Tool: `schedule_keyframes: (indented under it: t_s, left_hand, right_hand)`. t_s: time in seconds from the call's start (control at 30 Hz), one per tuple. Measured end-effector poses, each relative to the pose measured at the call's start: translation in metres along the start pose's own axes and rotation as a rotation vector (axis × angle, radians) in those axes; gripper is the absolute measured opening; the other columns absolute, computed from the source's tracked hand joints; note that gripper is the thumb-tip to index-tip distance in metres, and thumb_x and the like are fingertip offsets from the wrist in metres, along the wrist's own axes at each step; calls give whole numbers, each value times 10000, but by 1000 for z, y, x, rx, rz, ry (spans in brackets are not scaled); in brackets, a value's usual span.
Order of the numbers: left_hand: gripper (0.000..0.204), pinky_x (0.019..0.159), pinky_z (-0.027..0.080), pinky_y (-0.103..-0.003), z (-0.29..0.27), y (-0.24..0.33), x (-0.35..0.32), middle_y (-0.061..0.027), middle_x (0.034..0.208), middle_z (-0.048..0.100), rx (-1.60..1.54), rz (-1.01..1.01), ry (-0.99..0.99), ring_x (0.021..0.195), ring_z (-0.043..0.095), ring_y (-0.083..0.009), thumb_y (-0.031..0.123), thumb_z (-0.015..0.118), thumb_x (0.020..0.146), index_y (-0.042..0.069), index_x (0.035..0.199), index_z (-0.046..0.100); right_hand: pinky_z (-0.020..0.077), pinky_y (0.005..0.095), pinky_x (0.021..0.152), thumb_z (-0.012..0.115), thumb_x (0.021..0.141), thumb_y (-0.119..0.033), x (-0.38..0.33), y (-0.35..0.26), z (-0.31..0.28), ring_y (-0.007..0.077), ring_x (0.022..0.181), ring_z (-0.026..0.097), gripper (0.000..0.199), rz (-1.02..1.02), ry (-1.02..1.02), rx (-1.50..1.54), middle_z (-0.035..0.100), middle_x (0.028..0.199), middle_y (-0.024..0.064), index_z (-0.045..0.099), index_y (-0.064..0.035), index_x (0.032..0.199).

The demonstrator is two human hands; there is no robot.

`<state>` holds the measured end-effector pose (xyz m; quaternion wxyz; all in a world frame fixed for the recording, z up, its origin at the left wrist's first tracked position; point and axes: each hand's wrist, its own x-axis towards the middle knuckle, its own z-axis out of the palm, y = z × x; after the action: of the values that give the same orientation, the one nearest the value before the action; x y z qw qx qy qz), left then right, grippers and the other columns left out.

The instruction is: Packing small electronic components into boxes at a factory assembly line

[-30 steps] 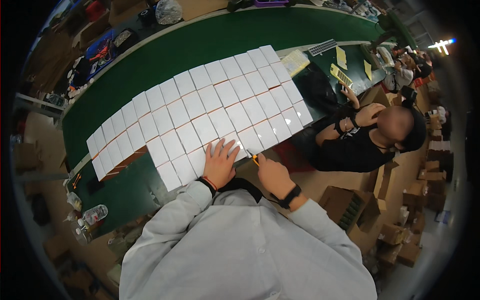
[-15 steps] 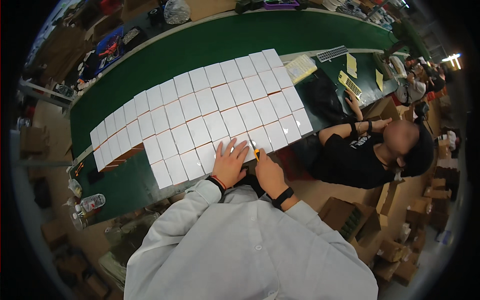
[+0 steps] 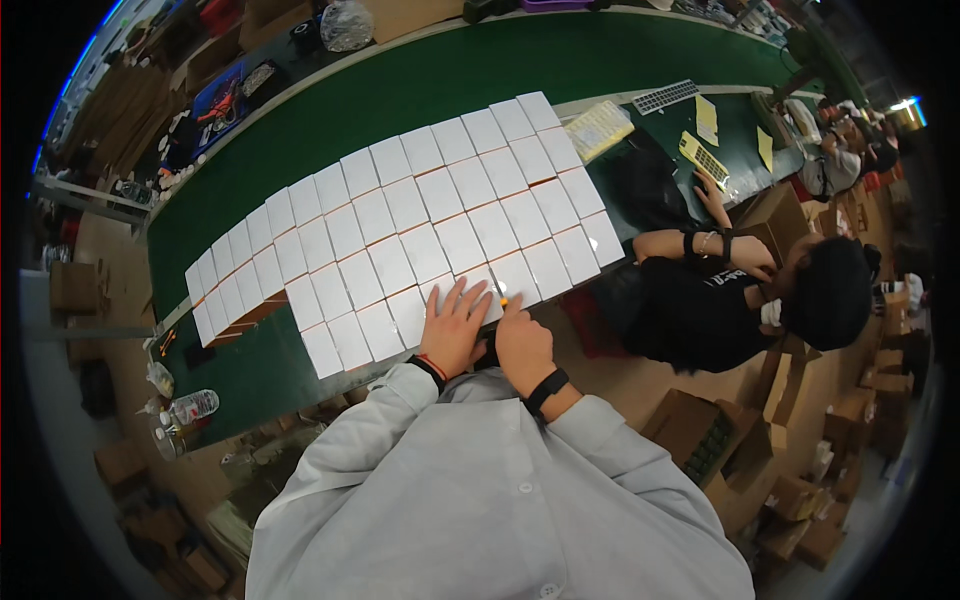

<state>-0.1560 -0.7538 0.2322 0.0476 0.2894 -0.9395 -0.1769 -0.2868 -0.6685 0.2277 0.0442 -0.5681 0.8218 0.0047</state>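
Note:
Rows of white flat-topped boxes [image 3: 430, 195] stand packed side by side on the green bench, with orange-brown sides showing at some gaps. My left hand [image 3: 452, 335] lies on the front row, fingers spread over the box tops. Just right of it, my right hand [image 3: 525, 350] is closed round a utility knife [image 3: 504, 301]. Only a small orange part of the knife shows above the fingers, at the front row's seam. The rest of it is hidden by my hand, and the blade is hard to make out.
At the right sits a co-worker in black [image 3: 710, 310], one hand by a yellow tray [image 3: 703, 160]. A black bag [image 3: 650, 185] lies on the bench there. Plastic bottles [image 3: 190, 406] stand front left. An open carton [image 3: 690, 440] is on the floor at right.
My right hand has shifted slightly left with the knife, toward my left hand, which stays spread on the boxes. The co-worker's head has turned and moved a little.

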Motion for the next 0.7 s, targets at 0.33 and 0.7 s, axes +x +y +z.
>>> schedule_keyframes:
  t_s: [0.33, 0.7]
  left_hand:
    - [856, 1174, 197, -623, 4, 7, 15, -49, 1567, 377, -7, 64, 63, 1472, 282, -327, 304, 802, 703, 92, 1457, 457]
    - [965, 1181, 215, -569, -10, -27, 46, 44, 1567, 422, -143, 51, -32, 1455, 313, -323, 373, 868, 587, 190, 1457, 493]
  right_hand:
    - [569, 383, 525, 602, 887, -142, -16, 43, -28, 284, 630, 703, 532, -40, -3, 167, 663, 827, 113, 479, 50, 1367]
    - [564, 492, 623, 610, 899, -156, -2, 32, -12, 396, 725, 689, 525, -8, -111, 345, 675, 911, 173, 452, 16, 1369]
